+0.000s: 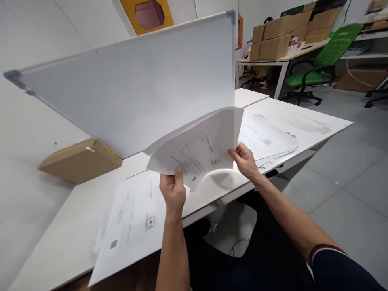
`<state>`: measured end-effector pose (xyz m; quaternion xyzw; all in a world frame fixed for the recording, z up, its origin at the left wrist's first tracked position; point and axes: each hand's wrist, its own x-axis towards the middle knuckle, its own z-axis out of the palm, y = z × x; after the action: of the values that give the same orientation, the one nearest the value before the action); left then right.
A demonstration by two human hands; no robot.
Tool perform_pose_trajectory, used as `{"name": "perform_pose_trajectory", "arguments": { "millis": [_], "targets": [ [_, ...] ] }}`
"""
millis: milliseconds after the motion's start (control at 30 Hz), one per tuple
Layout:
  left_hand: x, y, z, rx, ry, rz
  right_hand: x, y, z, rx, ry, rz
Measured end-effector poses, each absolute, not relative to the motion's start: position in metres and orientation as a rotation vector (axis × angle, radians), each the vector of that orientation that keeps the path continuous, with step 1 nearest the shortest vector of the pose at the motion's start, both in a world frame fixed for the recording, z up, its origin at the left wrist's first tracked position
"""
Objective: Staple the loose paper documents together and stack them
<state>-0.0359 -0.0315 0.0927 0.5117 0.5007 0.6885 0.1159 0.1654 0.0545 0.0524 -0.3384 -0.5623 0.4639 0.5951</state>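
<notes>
Both hands hold up printed paper sheets (209,141), curved and raised above the desk; the edges suggest more than one sheet. My left hand (173,192) pinches the near left edge, thumb on top. On the near right edge, my right hand (245,161) grips with thumb and fingers closed. Text and a round stamp show on the held sheet. A stamped printed sheet (133,222) lies flat on the desk left of my left hand, overhanging the front edge. Beyond my right hand rests a stack of printed papers (263,135), its lower sheets uneven.
A large whiteboard (145,76) leans upright behind the papers on the white desk (306,117). A cardboard box (81,159) sits at the left wall. Further back are a green chair (330,56) and another table with cardboard boxes (274,44).
</notes>
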Motion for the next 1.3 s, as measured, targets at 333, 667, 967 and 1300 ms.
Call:
{"name": "perform_pose_trajectory", "arguments": {
  "millis": [333,667,967,1300],
  "targets": [
    [-0.043,-0.023,0.075,1.264,1.384,1.906,0.164,0.057,0.027,-0.715,-1.454,1.214],
    [-0.037,-0.019,0.062,0.987,1.249,1.954,0.172,0.059,0.016,-0.867,-1.606,1.189],
    [-0.057,-0.02,0.067,1.004,1.173,2.009,0.213,0.061,0.09,-0.833,-2.022,0.555],
    [-0.058,-0.042,0.036,1.2,1.86,1.799,0.225,0.035,0.186,-1.214,-2.601,-0.253]
  ]
}}
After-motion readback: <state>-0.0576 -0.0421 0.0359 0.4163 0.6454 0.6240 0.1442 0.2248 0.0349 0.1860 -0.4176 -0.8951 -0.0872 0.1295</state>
